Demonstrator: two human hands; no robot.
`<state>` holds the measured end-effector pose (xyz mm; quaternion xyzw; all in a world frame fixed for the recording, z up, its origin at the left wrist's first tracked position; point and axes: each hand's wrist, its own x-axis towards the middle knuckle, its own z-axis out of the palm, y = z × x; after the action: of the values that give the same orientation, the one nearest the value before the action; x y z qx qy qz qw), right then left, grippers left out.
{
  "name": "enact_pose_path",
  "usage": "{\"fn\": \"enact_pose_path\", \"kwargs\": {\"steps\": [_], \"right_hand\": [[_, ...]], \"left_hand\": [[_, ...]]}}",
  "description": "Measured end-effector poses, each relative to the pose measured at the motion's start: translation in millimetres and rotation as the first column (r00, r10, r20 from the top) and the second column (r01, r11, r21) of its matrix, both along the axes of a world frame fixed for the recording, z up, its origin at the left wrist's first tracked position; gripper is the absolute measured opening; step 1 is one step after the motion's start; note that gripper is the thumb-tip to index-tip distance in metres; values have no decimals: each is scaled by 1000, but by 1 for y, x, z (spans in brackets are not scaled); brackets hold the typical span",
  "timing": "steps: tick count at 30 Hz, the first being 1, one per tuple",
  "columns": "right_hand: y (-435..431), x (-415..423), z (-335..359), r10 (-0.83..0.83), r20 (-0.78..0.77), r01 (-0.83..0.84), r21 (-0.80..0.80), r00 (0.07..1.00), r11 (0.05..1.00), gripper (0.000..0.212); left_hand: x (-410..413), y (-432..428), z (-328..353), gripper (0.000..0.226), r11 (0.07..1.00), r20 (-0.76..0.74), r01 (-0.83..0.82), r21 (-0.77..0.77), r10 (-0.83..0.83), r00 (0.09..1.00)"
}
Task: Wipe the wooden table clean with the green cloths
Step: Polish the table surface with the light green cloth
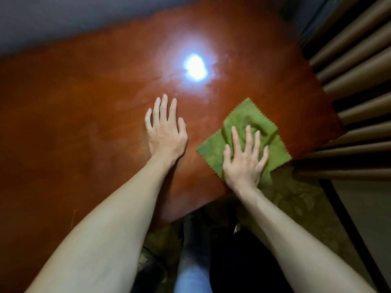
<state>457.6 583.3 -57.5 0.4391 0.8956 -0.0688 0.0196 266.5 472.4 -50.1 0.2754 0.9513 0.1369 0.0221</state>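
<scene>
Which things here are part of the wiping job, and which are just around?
In the job:
table
cloth, green, spread near the table's right corner
right hand, flat on the cloth
left hand, flat on bare wood, no cloth under it

Just around:
slats, brown, beyond the table's right edge
glare of a lamp on the wood
floor

the right hand (245,160) hides part of the green cloth (249,121), and the table (63,123) runs off left
</scene>
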Motion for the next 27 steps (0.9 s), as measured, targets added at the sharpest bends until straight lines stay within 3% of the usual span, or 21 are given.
{"fn": "enact_pose_path", "kwargs": {"steps": [5, 8, 10, 14, 16, 22, 25, 27], "right_hand": [[-34, -14, 3, -71, 45, 70, 25, 996, 997, 70], [-137, -24, 10, 163, 91, -155, -86, 982, 984, 77], [-194, -32, 10, 364, 104, -339, -197, 926, 920, 83], [-179, -18, 6, 407, -16, -405, -157, 913, 901, 67], [-131, -1, 8, 344, -56, -349, -108, 937, 931, 63], [37, 2, 1, -61, 0, 61, 11, 998, 998, 65], [104, -5, 3, -192, 15, 192, -4, 981, 981, 65], [124, -3, 4, -314, 6, 314, -20, 950, 949, 65]], "left_hand": [[-3, -1, 5, 66, 998, 59, 14, 66, -18, 998], [-4, -1, 9, 70, 997, 69, 37, 66, -41, 997], [-4, -2, 7, 71, 997, 61, 36, 73, -40, 997], [-7, -3, 2, 73, 996, 43, 51, 71, -55, 998], [-6, -2, 2, 74, 998, 22, 53, 41, -54, 998], [3, 18, 10, 71, 995, -63, 6, -99, -13, 998], [6, 51, 20, 57, 999, -46, -27, -29, 25, 999], [15, 75, 23, 50, 999, -19, 42, 24, -42, 999]]}}
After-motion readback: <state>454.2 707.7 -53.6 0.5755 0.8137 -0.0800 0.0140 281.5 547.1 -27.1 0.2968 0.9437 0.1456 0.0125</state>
